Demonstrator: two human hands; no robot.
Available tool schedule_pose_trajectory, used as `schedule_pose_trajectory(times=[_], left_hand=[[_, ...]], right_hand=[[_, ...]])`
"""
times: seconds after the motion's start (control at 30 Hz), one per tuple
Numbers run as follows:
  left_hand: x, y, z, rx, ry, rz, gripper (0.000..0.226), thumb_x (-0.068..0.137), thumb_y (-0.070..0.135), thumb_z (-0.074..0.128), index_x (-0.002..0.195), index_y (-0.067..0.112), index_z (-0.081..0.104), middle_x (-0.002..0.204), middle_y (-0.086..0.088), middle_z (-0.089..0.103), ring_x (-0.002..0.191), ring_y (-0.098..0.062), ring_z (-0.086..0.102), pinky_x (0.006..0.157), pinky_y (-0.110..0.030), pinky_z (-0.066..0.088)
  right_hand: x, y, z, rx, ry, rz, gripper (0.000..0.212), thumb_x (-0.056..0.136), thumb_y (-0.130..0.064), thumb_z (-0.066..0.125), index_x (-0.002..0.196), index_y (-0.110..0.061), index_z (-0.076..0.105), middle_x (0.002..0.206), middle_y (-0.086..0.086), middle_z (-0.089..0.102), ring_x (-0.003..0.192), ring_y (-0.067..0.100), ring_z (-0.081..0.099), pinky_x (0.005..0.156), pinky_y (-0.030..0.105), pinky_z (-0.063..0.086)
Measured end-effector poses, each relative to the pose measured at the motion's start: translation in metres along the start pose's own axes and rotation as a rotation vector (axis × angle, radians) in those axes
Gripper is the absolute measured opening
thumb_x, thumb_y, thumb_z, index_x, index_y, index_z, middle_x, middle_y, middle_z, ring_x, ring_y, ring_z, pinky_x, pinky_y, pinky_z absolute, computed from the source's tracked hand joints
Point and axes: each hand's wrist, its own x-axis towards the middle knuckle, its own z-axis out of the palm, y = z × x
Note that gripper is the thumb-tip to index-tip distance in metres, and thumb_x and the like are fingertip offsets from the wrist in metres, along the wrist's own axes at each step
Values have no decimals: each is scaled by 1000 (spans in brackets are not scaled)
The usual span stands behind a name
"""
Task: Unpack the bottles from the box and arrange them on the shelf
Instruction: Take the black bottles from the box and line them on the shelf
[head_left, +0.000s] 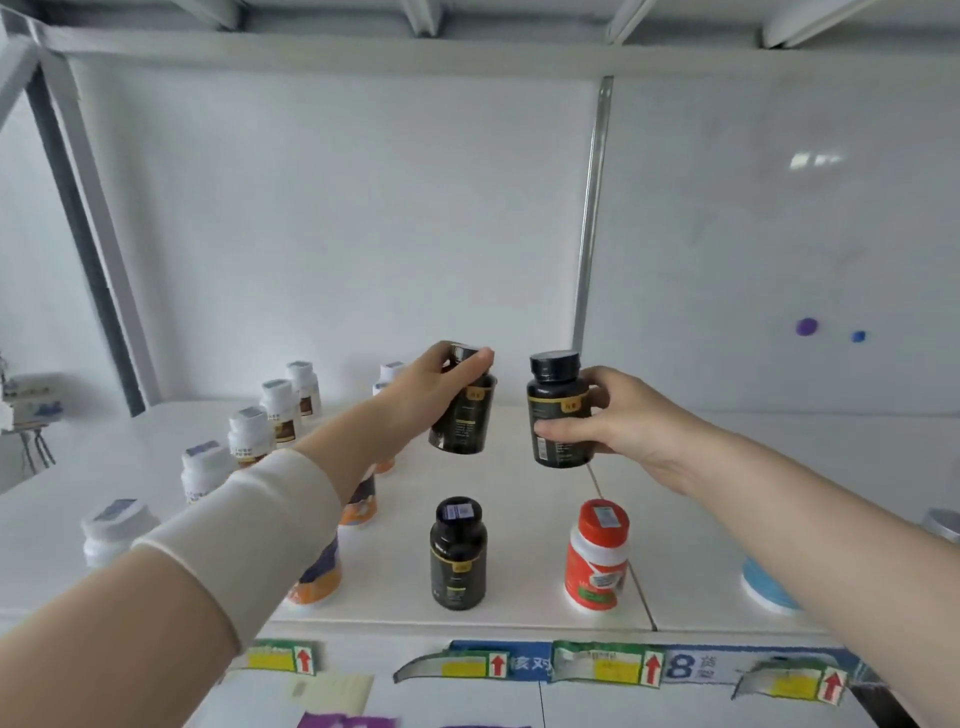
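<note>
My left hand (441, 376) grips a black bottle (465, 421) near its cap and holds it just above the white shelf (524, 483), tilted a little. My right hand (618, 415) grips a second black bottle (558, 415) round its body, upright, right beside the first. A third black bottle (458, 553) stands at the shelf's front, below my hands. The box is not in view.
A red-capped bottle (597, 556) stands front right, with a blue-and-white container (763, 584) beyond my right arm. Several white bottles (249, 431) run in a row on the left, and orange-labelled bottles (317, 574) sit under my left forearm. Price tags line the shelf edge (605, 667).
</note>
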Motion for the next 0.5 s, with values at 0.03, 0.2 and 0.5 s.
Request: schedule_pose_trajectory(times=[0.03,0.2,0.5], left_hand=[[16,-5,-3,25,-6,1,43,87,53,53,114,20,54,116,-5,65,103,-20,62,84,-32,51],[97,-28,-19,151,14,25,36,90,47,52,113,20,55,100,-1,64,88,-18,58,66,-25,43],[210,-70,-31,530,-122,38,35,82,37,68,110,18,57,100,2,57,91,-16,53,70,-24,43]], right_hand=[[13,4,2,-17,2,9,49,71,-14,79,111,-19,51,94,-9,59,101,16,57,94,32,47],[83,26,14,-98,-15,100,58,68,-15,81,118,-15,52,99,-8,59,106,15,54,89,28,42],[181,69,47,-85,-16,166,55,68,-13,81,111,-21,48,96,-8,55,94,15,56,71,19,43]])
